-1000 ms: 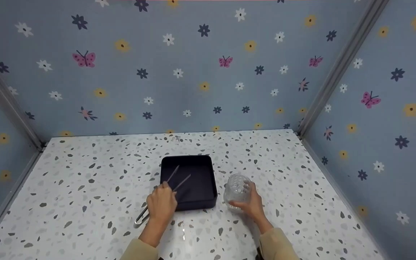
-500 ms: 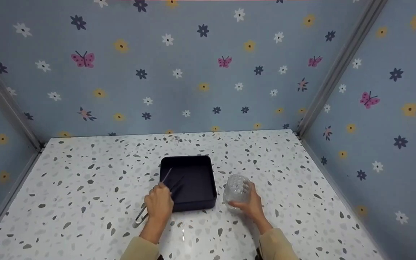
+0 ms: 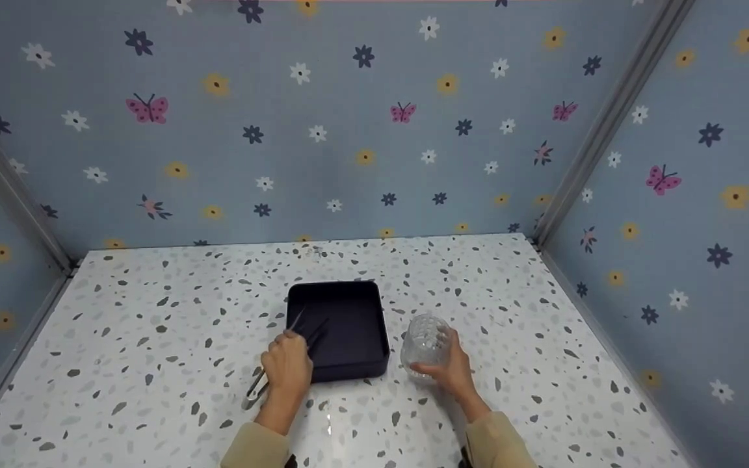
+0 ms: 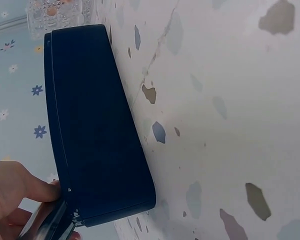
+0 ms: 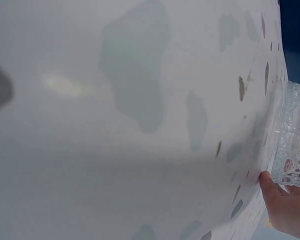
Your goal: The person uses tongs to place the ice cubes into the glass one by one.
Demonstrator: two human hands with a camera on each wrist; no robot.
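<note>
My left hand [image 3: 287, 365] grips a pair of metal tongs [image 3: 256, 385] at the left side of a square, dark navy box [image 3: 352, 371]. The tong arms reach over the rim into the box, while the bent end sticks out behind the hand. In the left wrist view, fingers and thumb hold the tongs [image 4: 44, 220] right at the rim of the box [image 4: 95, 130]. To the right of the box, my right hand [image 3: 454, 370] is wrapped round a clear glass [image 3: 425, 341] with a bumpy pattern. The right wrist view shows the glass [image 5: 295, 130] at the table surface.
The white speckled tabletop [image 3: 173, 338] surrounds the box and the glass. Blue panels with flowers and butterflies [image 3: 348, 117] stand behind and along both sides. A narrow gap separates the box from the glass.
The left hand has shifted slightly left, and the tong tips have drawn back left inside the box. The right hand has kept its hold on the glass without visible movement.
</note>
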